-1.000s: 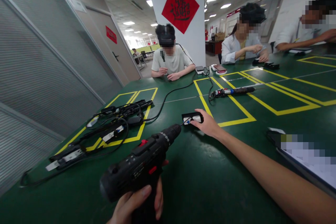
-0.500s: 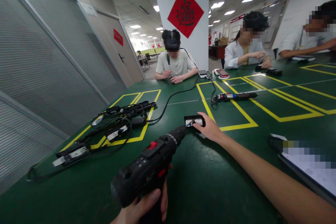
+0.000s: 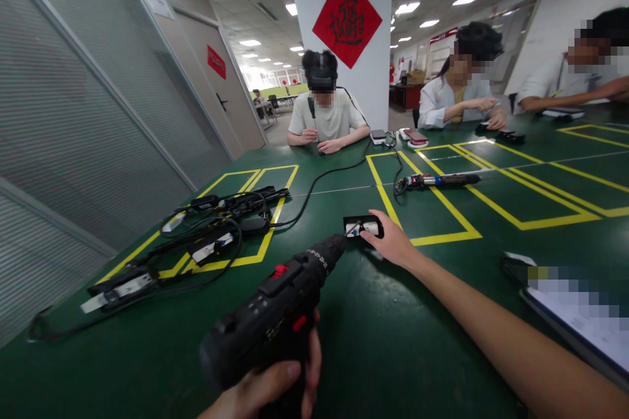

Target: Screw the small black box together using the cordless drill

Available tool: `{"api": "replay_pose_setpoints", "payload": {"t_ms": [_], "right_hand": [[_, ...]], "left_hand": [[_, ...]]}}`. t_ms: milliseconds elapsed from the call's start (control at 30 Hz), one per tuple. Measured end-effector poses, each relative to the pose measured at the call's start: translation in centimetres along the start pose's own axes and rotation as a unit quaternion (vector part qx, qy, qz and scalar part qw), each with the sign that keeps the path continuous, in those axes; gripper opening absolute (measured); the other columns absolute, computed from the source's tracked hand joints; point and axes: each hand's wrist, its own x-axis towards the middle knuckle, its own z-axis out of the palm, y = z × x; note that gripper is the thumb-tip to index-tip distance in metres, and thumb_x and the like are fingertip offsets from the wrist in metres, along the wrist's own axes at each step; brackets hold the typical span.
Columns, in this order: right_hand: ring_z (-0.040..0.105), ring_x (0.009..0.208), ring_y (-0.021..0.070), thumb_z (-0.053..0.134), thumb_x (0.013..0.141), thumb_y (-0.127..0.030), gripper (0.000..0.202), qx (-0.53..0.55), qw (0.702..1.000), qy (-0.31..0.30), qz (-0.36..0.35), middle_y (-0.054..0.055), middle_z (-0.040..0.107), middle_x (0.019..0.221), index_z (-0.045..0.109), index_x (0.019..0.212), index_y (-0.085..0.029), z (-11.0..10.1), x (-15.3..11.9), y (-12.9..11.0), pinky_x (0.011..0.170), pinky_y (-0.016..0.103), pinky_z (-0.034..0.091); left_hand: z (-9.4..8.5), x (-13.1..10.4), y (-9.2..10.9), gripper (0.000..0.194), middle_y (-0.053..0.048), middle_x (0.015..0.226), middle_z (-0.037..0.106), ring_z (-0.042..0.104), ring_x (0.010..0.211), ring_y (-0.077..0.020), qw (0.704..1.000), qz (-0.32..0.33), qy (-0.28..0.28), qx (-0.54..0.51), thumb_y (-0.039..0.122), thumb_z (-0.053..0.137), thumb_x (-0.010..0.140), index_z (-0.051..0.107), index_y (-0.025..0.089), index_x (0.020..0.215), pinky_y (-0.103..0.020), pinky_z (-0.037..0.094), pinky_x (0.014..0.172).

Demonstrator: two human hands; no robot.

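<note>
My left hand (image 3: 280, 380) is wrapped round the grip of a black cordless drill (image 3: 275, 304) with red switches. The drill's chuck points away from me and to the right, and its thin bit (image 3: 352, 229) reaches over a small black casing (image 3: 348, 221) with white and blue parts inside. My right hand (image 3: 388, 239) comes in from the right and pinches this casing at its right end, with the thumb on the near side. Whether the bit tip touches a screw is too small to tell.
Black cabled devices (image 3: 216, 245) lie at the left within yellow tape. A pen-shaped tool (image 3: 437, 181) with a cable lies beyond my right hand. A tablet-like device (image 3: 574, 314) sits at the right edge. Across the table a person (image 3: 327, 114) works; two more people sit at the right.
The view has shifted slightly, moving the items on the left a little further left. Both hands keep their holds, and the drill stays at the casing.
</note>
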Motion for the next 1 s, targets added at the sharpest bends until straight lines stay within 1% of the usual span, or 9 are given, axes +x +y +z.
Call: {"api": "replay_pose_setpoints", "payload": {"t_ms": [100, 200, 333, 533, 600, 733, 867, 933, 1000], "right_hand": [[0.048, 0.116, 0.0253, 0.055, 0.079, -0.045, 0.057, -0.006, 1.0, 0.003, -0.007, 0.011, 0.049, 0.128, 0.042, 0.129, -0.019, 0.0, -0.1, -0.1, 0.099, 0.042, 0.037], [0.048, 0.116, 0.025, 0.055, 0.08, -0.045, 0.057, -0.006, 1.0, 0.003, -0.007, 0.011, 0.049, 0.128, 0.042, 0.129, -0.019, -0.1, -0.1, -0.2, 0.099, 0.042, 0.037], [0.049, 0.115, 0.0253, 0.054, 0.079, -0.045, 0.058, -0.004, 1.0, 0.003, -0.003, 0.011, 0.05, 0.127, 0.042, 0.129, -0.02, -0.1, -0.1, -0.2, 0.098, 0.042, 0.037], [0.049, 0.115, 0.025, 0.054, 0.08, -0.046, 0.058, -0.01, 1.0, 0.004, -0.007, 0.011, 0.05, 0.127, 0.041, 0.13, -0.018, 0.0, -0.1, -0.1, 0.098, 0.042, 0.037], [0.049, 0.115, 0.0247, 0.053, 0.08, -0.046, 0.058, -0.01, 1.0, 0.005, -0.008, 0.011, 0.05, 0.127, 0.041, 0.129, -0.019, 0.0, -0.2, -0.2, 0.098, 0.041, 0.038], [0.049, 0.114, 0.0248, 0.053, 0.08, -0.045, 0.057, -0.011, 1.0, 0.002, -0.003, 0.011, 0.051, 0.126, 0.041, 0.129, -0.019, -0.2, -0.2, -0.3, 0.097, 0.041, 0.038], [0.049, 0.115, 0.0254, 0.053, 0.08, -0.045, 0.058, -0.015, 1.0, -0.004, -0.003, 0.012, 0.049, 0.128, 0.041, 0.13, -0.019, -0.2, -0.1, -0.3, 0.098, 0.042, 0.038], [0.049, 0.115, 0.0256, 0.053, 0.08, -0.046, 0.058, -0.015, 1.0, -0.003, -0.004, 0.012, 0.05, 0.127, 0.041, 0.13, -0.019, -0.1, -0.1, -0.2, 0.098, 0.043, 0.038], [0.049, 0.115, 0.0255, 0.054, 0.08, -0.045, 0.057, -0.015, 1.0, 0.001, -0.004, 0.012, 0.05, 0.127, 0.042, 0.129, -0.018, -0.1, -0.1, -0.3, 0.098, 0.043, 0.037]], "left_hand": [[-0.4, -0.2, -1.4, 0.038, 0.0, 0.063, 0.056, 0.055, 0.044, -0.0145, 0.997, 0.0, 0.022, -0.07, 0.029, 0.044, 0.086, 0.039, 0.017, 0.122, -0.032, 0.043, 0.049], [-0.7, -0.4, -2.0, 0.042, -0.001, 0.061, 0.056, 0.053, 0.041, -0.0136, 0.992, 0.019, 0.034, -0.123, 0.031, 0.037, 0.088, 0.036, 0.015, 0.126, -0.033, 0.042, 0.048], [-0.7, -0.4, -1.8, 0.038, -0.001, 0.06, 0.055, 0.054, 0.041, -0.0146, 0.988, 0.037, 0.047, -0.142, 0.029, 0.035, 0.088, 0.04, 0.015, 0.123, -0.034, 0.042, 0.048], [0.0, -0.3, -1.1, 0.031, -0.002, 0.062, 0.058, 0.057, 0.045, -0.017, 0.996, 0.008, 0.048, -0.075, 0.026, 0.037, 0.088, 0.038, 0.017, 0.117, -0.032, 0.041, 0.047], [0.2, -0.3, -0.9, 0.033, -0.002, 0.063, 0.058, 0.056, 0.046, -0.0172, 0.998, -0.002, 0.049, -0.046, 0.027, 0.039, 0.087, 0.035, 0.017, 0.119, -0.032, 0.041, 0.048], [0.4, -0.3, 0.2, 0.043, -0.002, 0.064, 0.058, 0.057, 0.049, -0.0184, 0.996, -0.022, 0.076, 0.049, 0.03, 0.042, 0.088, 0.027, 0.019, 0.126, -0.034, 0.043, 0.051], [0.5, 0.0, 1.3, 0.049, -0.002, 0.066, 0.061, 0.058, 0.054, -0.018, 0.983, -0.031, 0.114, 0.139, 0.033, 0.05, 0.085, 0.027, 0.02, 0.127, -0.035, 0.047, 0.055], [0.5, 0.0, 1.4, 0.053, -0.001, 0.063, 0.063, 0.058, 0.05, -0.0177, 0.984, -0.036, 0.119, 0.128, 0.034, 0.056, 0.082, 0.029, 0.02, 0.125, -0.032, 0.047, 0.05], [0.5, 0.0, 0.9, 0.055, 0.0, 0.057, 0.063, 0.058, 0.043, -0.0171, 0.989, -0.039, 0.113, 0.092, 0.035, 0.061, 0.078, 0.033, 0.018, 0.122, -0.029, 0.044, 0.043]]}}
